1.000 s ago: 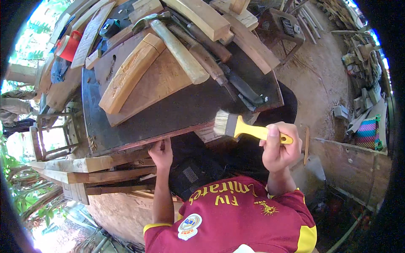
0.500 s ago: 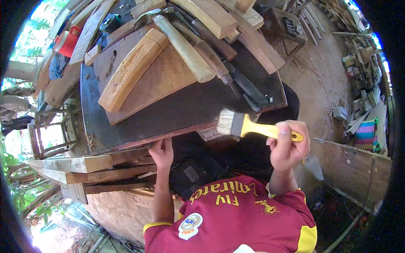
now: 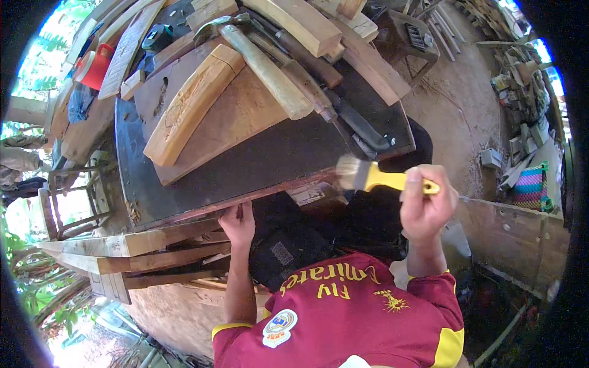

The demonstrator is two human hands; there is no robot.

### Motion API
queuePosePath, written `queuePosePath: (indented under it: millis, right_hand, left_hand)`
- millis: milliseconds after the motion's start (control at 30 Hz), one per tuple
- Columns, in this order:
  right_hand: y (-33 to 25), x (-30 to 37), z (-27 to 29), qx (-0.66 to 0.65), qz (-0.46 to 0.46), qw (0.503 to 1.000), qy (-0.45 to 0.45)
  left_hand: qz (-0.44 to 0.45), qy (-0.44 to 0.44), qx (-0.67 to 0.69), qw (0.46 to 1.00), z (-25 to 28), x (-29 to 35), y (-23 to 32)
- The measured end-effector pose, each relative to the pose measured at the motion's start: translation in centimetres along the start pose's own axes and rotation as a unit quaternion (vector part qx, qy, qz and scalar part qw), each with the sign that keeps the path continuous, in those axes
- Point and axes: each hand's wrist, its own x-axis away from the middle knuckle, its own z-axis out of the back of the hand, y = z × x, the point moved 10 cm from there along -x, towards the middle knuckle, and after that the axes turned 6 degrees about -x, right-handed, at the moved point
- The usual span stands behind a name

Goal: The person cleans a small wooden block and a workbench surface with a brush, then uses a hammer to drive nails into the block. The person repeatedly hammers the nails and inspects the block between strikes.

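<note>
My right hand (image 3: 426, 205) is closed around the yellow handle of a flat paintbrush (image 3: 392, 179). Its pale bristles, slightly blurred, point left, just off the near edge of the dark tabletop (image 3: 257, 162). At that same edge, further left, my left hand (image 3: 238, 224) grips the rim, with some fingers hidden under the board. A curved wooden block (image 3: 195, 101) lies on a flat wooden board (image 3: 245, 116) on the table. Beside it rest a hammer (image 3: 267, 73) with a pale wooden handle, a wooden-handled chisel (image 3: 316, 101) and a dark-handled tool (image 3: 362, 122).
Thick timber pieces (image 3: 300, 27) are heaped along the table's far side. A red jug (image 3: 93, 67) stands at the far left. Stacked wooden beams (image 3: 141, 242) lie below the left edge. On the right are a wooden plank wall (image 3: 515, 239) and a striped woven bag (image 3: 531, 187).
My right hand has drawn the paintbrush a little to the right, away from the tabletop's edge. The left hand keeps its place at the rim.
</note>
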Motion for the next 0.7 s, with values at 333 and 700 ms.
queuePosePath:
  millis: [333, 700]
  right_hand:
    - [-3.5, -0.1, -2.4, -0.130, 0.075, 0.988, -0.030]
    - [3.4, -2.2, 3.9, -0.200, -0.045, 0.964, 0.166]
  left_hand:
    - [0.045, -0.040, -0.027, 0.998, -1.1, 0.5, -3.0]
    - [-0.013, -0.325, -0.012, 0.946, -0.4, 3.1, 6.0]
